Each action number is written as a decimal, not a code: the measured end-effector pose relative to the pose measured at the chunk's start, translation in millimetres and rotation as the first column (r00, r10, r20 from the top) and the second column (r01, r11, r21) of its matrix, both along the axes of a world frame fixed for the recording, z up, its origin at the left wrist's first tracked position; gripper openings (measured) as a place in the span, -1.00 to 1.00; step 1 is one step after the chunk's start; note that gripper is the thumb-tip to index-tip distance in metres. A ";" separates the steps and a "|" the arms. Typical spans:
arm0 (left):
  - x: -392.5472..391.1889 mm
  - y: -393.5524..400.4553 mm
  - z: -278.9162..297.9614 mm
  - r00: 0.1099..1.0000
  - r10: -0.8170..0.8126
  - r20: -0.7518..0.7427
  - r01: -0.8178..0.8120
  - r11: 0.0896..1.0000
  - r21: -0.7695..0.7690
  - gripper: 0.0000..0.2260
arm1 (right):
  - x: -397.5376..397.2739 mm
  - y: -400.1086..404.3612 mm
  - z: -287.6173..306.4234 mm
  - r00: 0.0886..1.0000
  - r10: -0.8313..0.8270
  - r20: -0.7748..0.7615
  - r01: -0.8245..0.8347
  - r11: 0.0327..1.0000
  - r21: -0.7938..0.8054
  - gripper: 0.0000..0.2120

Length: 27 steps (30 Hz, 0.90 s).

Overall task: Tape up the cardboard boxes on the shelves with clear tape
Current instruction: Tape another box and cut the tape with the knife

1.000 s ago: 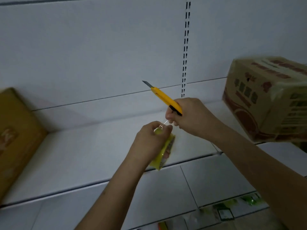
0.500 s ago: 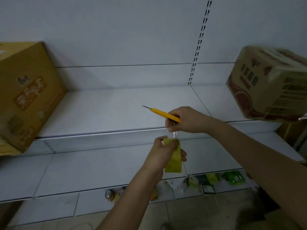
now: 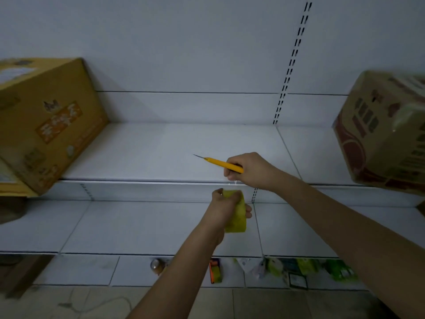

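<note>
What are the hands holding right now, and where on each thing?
Left hand grips the tape roll at its top edge; right hand grips the yellow utility knife by its rear handle.

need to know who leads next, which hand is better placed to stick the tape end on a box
Right. The right hand pinches the pulled tape end below its yellow utility knife, and the printed cardboard box sits on its side. The left hand only grips the tape roll, feeding tape.
</note>
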State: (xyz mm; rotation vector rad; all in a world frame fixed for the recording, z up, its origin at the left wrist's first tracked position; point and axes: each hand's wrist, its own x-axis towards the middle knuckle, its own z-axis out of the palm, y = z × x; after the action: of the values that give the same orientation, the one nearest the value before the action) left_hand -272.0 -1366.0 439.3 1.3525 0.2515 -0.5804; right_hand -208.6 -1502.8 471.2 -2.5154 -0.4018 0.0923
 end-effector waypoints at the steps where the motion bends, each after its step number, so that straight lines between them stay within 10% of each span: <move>1: 1.5 -1.0 -2.6 1.000 0.000 0.002 0.000 1.000 0.010 -0.49 | 0.6 0.1 -2.8 1.000 0.010 0.018 -0.010 1.000 0.002 -0.93; 10: 12.7 -5.5 -21.2 0.999 0.031 0.012 -0.032 0.995 0.090 -0.54 | 14.4 -18.4 -19.4 0.992 -0.069 0.101 0.075 0.996 -0.049 -0.44; 17: 29.6 -3.6 -19.2 0.990 0.126 0.062 -0.135 0.972 0.190 -0.51 | 23.5 -23.6 -28.0 0.982 -0.143 0.125 0.163 0.972 -0.167 -0.62; 23: 42.7 -4.7 -31.1 0.969 0.029 0.246 -0.173 0.790 0.589 -0.46 | 24.0 -45.5 -48.4 0.868 -0.164 0.468 0.375 0.835 -0.403 -0.58; 27: 38.7 13.2 -17.7 0.960 -0.207 0.189 -0.067 0.487 0.871 -0.28 | 26.8 -53.5 -51.8 0.781 -0.155 0.605 0.486 0.758 -0.435 -0.48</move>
State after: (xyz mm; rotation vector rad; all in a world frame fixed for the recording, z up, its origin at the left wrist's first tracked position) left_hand -233.3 -1352.8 421.5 2.4585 0.2791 -0.2997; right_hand -181.7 -1556.3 419.4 -3.1566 -0.1201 -0.7777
